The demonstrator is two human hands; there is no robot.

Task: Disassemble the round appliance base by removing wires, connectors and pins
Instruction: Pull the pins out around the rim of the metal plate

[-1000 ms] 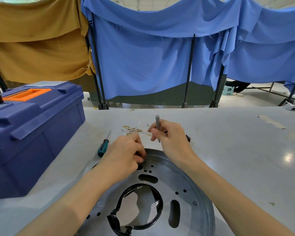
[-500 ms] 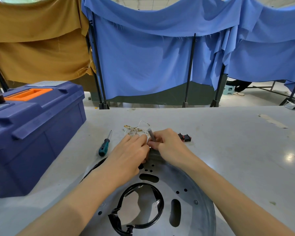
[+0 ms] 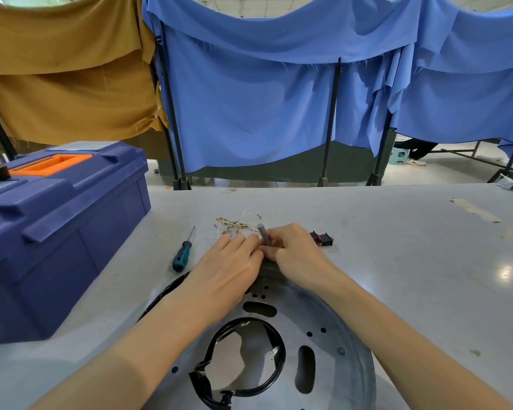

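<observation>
The round metal appliance base (image 3: 317, 324) lies on the grey table in front of me, with a black cable ring (image 3: 273, 371) around its centre hole. My right hand (image 3: 296, 255) grips a thin grey tool (image 3: 263, 233) whose tip points down at the base's far rim. My left hand (image 3: 228, 264) rests on the same spot of the rim, fingers curled against the right hand; what its fingertips touch is hidden. A small pile of removed white wires with brass terminals (image 3: 234, 224) lies just beyond the hands. A black and red connector (image 3: 322, 238) sits to the right of them.
A teal-handled screwdriver (image 3: 183, 253) lies left of the hands. A large blue toolbox (image 3: 57, 226) with an orange handle stands at the left of the table (image 3: 412, 261). Blue and tan cloth screens hang behind the table's far edge.
My right hand has lowered the grey tool from an upright hold down to the base's far rim. My left hand has slid forward to meet it.
</observation>
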